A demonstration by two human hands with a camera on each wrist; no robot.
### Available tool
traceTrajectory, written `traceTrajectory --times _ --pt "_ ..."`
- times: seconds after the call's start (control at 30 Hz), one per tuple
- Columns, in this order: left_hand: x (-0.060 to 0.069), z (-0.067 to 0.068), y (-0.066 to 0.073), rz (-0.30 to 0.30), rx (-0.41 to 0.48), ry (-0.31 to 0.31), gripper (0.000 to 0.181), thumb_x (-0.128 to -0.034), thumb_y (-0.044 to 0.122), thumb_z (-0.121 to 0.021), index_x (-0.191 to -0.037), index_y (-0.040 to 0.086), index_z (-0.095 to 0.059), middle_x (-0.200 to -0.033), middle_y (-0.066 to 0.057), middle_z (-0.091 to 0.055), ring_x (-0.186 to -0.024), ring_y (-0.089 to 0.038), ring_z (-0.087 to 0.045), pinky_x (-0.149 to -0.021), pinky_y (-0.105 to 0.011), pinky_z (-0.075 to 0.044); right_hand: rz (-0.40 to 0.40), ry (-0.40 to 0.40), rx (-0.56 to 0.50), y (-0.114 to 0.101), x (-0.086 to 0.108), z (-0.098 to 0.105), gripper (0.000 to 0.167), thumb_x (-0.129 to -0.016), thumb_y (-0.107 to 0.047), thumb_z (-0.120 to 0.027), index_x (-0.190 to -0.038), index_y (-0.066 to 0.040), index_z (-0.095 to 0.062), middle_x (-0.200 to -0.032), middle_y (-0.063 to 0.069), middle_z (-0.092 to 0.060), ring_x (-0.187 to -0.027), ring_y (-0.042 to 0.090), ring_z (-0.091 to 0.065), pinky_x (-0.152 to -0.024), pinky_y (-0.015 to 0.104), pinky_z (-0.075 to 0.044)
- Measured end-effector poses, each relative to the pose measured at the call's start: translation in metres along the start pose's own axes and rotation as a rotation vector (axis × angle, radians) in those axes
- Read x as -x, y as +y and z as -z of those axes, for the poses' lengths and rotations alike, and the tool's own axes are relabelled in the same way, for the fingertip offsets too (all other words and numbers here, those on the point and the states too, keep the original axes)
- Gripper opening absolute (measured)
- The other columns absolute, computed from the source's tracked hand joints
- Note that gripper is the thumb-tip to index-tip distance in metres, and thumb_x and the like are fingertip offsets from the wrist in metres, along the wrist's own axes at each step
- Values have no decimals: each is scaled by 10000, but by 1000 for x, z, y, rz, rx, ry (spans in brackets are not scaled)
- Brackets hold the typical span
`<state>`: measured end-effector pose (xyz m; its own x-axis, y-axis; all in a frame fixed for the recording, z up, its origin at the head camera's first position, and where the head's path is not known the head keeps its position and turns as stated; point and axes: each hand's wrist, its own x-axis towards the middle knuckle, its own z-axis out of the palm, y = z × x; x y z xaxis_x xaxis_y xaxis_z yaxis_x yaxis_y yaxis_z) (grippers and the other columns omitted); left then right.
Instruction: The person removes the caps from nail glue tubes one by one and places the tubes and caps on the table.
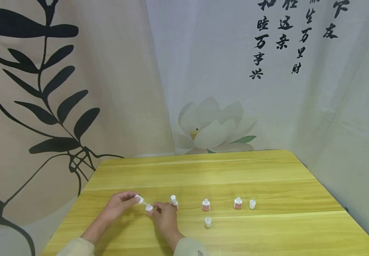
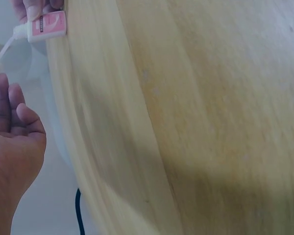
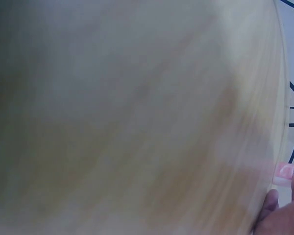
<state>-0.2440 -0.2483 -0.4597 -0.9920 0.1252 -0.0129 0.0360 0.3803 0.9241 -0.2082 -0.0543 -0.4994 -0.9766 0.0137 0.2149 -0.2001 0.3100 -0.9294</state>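
My left hand (image 1: 116,206) pinches a white cap (image 1: 138,198) with a thin pale applicator stem slanting down from it. The stem's lower end is at the mouth of a small white bottle (image 1: 149,209) with a pink label. That bottle is held by my right hand (image 1: 166,218), its fingers on the bottle's side. In the left wrist view the stem reaches from the cap to the neck of the bottle (image 2: 49,25); whether its tip is inside cannot be told. The right wrist view catches only the bottle's pink label (image 3: 284,171) and part of my right hand (image 3: 284,218) at the edge.
Just beyond my right hand stands a capped bottle (image 1: 173,201), partly hidden. Farther right are two more pink-labelled bottles, a middle one (image 1: 206,204) and a right one (image 1: 238,203). Two loose white pieces, a near one (image 1: 207,222) and a far one (image 1: 252,204), stand on the wooden table (image 1: 267,238).
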Motion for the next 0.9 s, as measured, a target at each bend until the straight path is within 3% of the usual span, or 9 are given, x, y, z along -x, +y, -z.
traceTrajectory --times 0.43,0.9 --pt "0 5 -3 19 -35 5 295 -926 262 -704 -1106 29 -690 -1052 -72 -701 -1004 -206 -618 -919 -436 -479 -7 -2 -4 0 1 1 93 -807 -147 -788 -887 -101 -773 -664 -35 -640 -648 10 -461 -666 251 -388" --pt "0 7 -5 16 1 -15 252 -931 188 -697 -1084 -10 -673 -1042 -93 -689 -984 -208 -600 -890 -443 -477 2 9 22 1 0 0 99 -798 -171 -796 -885 -127 -779 -636 -54 -618 -648 10 -430 -688 265 -358"
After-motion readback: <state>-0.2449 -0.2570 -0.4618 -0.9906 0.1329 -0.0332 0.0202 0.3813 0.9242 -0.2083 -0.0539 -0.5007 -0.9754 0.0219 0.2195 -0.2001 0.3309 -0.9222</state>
